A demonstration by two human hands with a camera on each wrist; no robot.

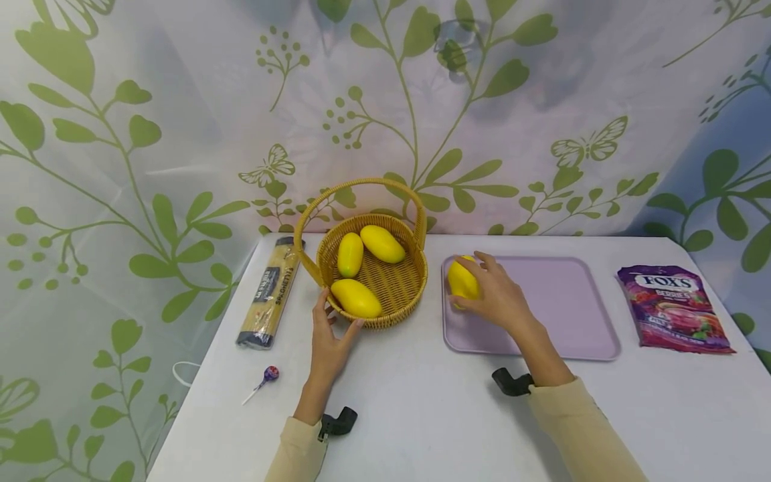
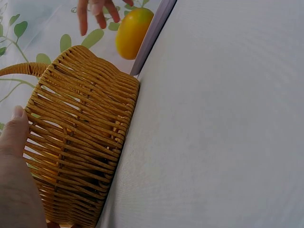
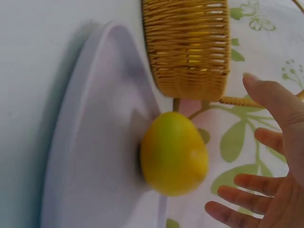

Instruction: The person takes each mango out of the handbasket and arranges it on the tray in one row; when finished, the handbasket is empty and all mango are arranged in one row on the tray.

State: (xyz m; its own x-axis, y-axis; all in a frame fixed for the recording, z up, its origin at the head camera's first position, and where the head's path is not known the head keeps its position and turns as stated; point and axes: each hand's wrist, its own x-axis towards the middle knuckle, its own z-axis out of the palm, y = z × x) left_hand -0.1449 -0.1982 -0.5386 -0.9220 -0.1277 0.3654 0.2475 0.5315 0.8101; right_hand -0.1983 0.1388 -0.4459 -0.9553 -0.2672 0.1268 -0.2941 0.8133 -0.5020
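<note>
A wicker basket [image 1: 397, 284] with a tall handle holds three yellow mangoes, one mango [image 1: 357, 298] at its near left. My left hand [image 1: 331, 348] touches the basket's near left side, thumb and fingers spread along the outer wall; in the left wrist view the thumb [image 2: 14, 130] lies near the rim and the other fingers are mostly hidden. Another mango [image 3: 173, 154] rests on the left end of a lilac tray [image 1: 554, 301]. Over that mango is my right hand [image 1: 496, 294], its fingers spread apart and, in the right wrist view, a gap between them and the fruit.
Left of the basket lies a spaghetti packet [image 1: 271, 294], with a lollipop [image 1: 268, 376] nearer the front. A purple candy bag [image 1: 674, 309] lies right of the tray. Behind the white table [image 1: 421, 415] hangs a leaf-patterned curtain [image 1: 482, 120].
</note>
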